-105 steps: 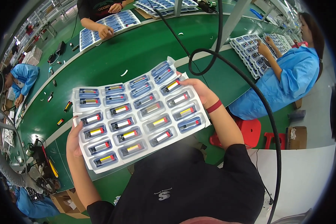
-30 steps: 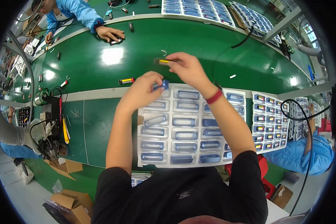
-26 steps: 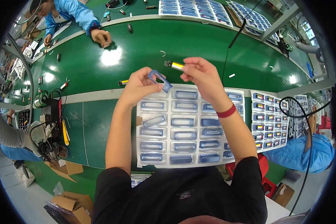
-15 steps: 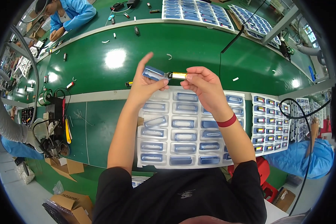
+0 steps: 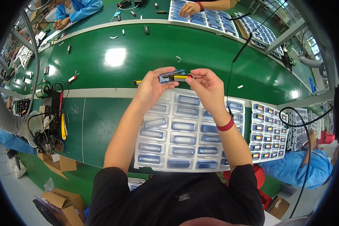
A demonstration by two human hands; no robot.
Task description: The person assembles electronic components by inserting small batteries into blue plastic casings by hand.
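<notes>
My left hand grips the blue casing; my right hand pinches the yellow-and-black cell by its right end, the left end overlapping the casing.

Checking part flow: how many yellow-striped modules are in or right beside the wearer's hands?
2: one held module in the right hand, at the blue casing in the left hand; a second module on the green surface, left of that hand, partly hidden. More may hide behind the hands.
</notes>
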